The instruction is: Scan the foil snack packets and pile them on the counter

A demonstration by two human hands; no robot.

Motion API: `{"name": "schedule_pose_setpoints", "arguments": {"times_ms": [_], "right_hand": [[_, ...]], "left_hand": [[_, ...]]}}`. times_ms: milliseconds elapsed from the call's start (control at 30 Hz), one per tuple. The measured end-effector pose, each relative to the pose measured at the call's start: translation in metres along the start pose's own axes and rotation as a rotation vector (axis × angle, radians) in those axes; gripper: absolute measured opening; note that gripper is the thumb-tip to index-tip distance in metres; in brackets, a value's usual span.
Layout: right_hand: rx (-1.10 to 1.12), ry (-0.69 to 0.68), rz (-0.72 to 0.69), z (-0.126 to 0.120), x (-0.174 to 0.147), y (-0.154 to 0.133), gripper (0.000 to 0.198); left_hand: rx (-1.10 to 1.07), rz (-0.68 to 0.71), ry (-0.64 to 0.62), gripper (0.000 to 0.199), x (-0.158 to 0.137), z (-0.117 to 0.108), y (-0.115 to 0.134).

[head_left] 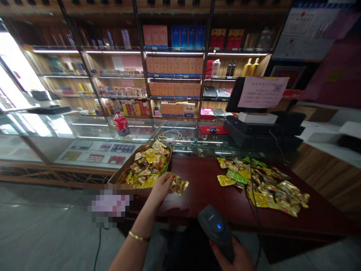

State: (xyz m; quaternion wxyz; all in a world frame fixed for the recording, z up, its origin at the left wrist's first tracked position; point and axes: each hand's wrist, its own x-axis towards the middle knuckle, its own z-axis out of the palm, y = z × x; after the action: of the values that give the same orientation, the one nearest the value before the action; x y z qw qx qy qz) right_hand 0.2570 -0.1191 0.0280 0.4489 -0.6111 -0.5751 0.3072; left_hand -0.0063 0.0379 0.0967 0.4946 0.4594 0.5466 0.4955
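My left hand (163, 185) is closed on a gold snack packet (179, 184), held just above the dark red table (194, 177). Right behind that hand is a cardboard box (169, 160) filled with gold and yellow packets (148, 162). In my right hand (235, 256) is a dark barcode scanner (216, 226) with a blue light on top, its head tilted up toward the table's front edge. A loose pile of gold, yellow and green packets (265, 182) lies on the right side of the table. A black cable runs over this pile.
Behind the table stands a glass display counter (143, 130) with a red bottle (120, 123) and a mouse (213, 130) on a red pad. A monitor (235, 94) and a black machine (251, 130) are at the right. Shelves of boxed goods (175, 66) line the wall.
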Motion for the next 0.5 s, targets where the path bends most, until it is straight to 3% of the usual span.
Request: {"name": "schedule_pose_setpoints", "arguments": {"times_ms": [267, 500], "right_hand": [[-0.099, -0.061, -0.020, 0.000, 0.002, 0.002, 0.046], [-0.119, -0.143, -0.060, 0.006, 0.004, -0.008, 0.041]], "left_hand": [[-0.058, -0.205, -0.139, 0.037, -0.001, 0.023, -0.029], [-0.034, -0.260, -0.102, 0.034, -0.003, 0.029, -0.032]]}}
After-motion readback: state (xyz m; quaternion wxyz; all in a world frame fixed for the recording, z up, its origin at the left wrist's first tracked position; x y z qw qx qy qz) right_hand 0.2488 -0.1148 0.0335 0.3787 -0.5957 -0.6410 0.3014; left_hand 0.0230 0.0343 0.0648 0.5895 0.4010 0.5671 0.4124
